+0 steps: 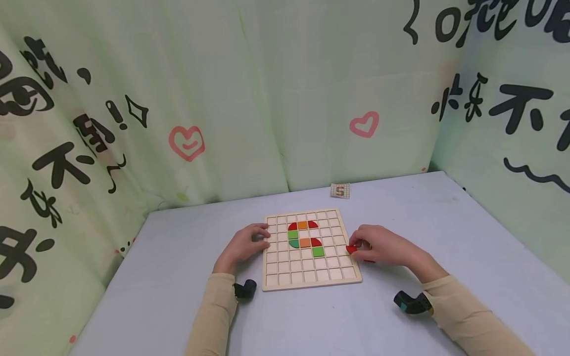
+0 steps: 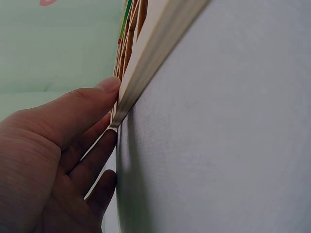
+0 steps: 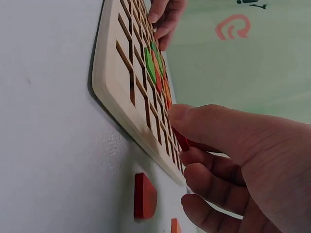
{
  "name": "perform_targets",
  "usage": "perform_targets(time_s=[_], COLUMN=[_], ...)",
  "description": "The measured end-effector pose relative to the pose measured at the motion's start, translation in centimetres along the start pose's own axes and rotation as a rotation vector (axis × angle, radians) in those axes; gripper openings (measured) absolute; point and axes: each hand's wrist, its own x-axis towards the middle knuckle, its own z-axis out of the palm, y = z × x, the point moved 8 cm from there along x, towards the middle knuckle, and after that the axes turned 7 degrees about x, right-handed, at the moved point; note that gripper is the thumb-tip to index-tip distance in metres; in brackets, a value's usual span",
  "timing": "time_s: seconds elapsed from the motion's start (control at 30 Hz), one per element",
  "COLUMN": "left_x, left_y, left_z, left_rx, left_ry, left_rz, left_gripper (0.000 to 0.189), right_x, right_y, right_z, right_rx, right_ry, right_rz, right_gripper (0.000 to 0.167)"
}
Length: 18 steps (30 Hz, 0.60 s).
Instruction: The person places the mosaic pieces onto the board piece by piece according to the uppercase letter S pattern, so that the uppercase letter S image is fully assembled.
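A square wooden grid board (image 1: 278,282) lies on the table. Red quarter-round, orange square, green square and teal rounded pieces fill several of its upper and middle cells. My left hand (image 1: 244,245) rests against the board's left edge. In the left wrist view, its thumb (image 2: 109,85) touches the frame while the other fingers extend loosely beside it. Near the right edge, my right hand (image 1: 383,244) pinches a red piece (image 1: 351,249) between thumb and fingers; the fingers partly cover the piece. A loose red piece (image 3: 145,196) lies on the table under that hand.
Beyond the board's far edge lies a small patterned card (image 1: 340,191). An orange piece (image 3: 175,225) shows at the bottom of the right wrist view. The white-covered table (image 1: 178,277) meets a pale green printed curtain (image 1: 267,99) at the back and sides.
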Motion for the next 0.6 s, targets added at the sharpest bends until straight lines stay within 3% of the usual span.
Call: perform_targets(time_s=[0.4,0.6], left_x=[0.1,0.1], left_y=[-0.1,-0.2], left_z=[0.0,0.1], left_rx=[0.01,0.007], left_ry=[-0.001,0.002], left_rz=[0.001,0.004], left_gripper=[0.019,0.018], right_x=[1.6,2.1], right_y=[-4.5,-5.6], right_z=[3.0,4.1], right_rx=[-0.128,-0.158], right_ry=[-0.035,-0.058], right_rz=[-0.181,-0.176], right_gripper=[0.012,0.008])
